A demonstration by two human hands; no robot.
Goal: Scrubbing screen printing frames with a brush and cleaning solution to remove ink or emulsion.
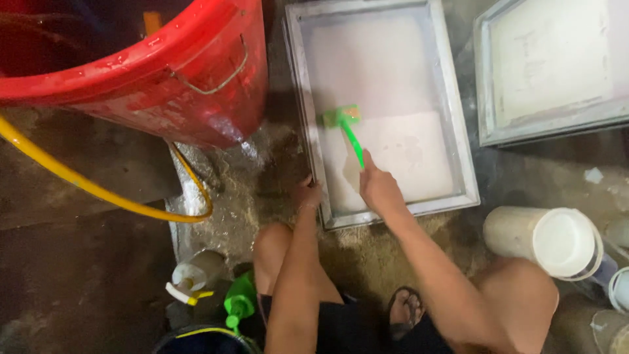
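Squatting low in the middle of the frame, knees bare, one sandal (406, 307) showing near the bottom edge. Right hand (379, 189) shut tight round the thin handle of a green brush (350, 134), arm stretched up toward the middle of the picture. Brush head pressed down on the white screen (380, 72) inside a grey frame (419, 208), about halfway up it and near its left side. Left hand (308, 195) curled over the left rim of that frame, low down, holding it. Hands apart, one on each thing, with the rim between them. Looks like a scrub partly done: lower half of the screen bright and clean white, with a few faint marks near the brush handle; upper half duller and greyer, so likely not gone over yet. Hard to tell more, with the picture a bit blurry. A second frame (488, 98) lying at the upper right, well apart from the brush, not touched by either hand. A big red tub (164, 72) filling the upper left, with a yellow hose (85, 187) curving below it across the dark wet floor (262, 196). A white jar (557, 239) on its side at the right. A white bottle (193, 272) and a green bottle (239, 301) at the lower left, just beside the left knee.
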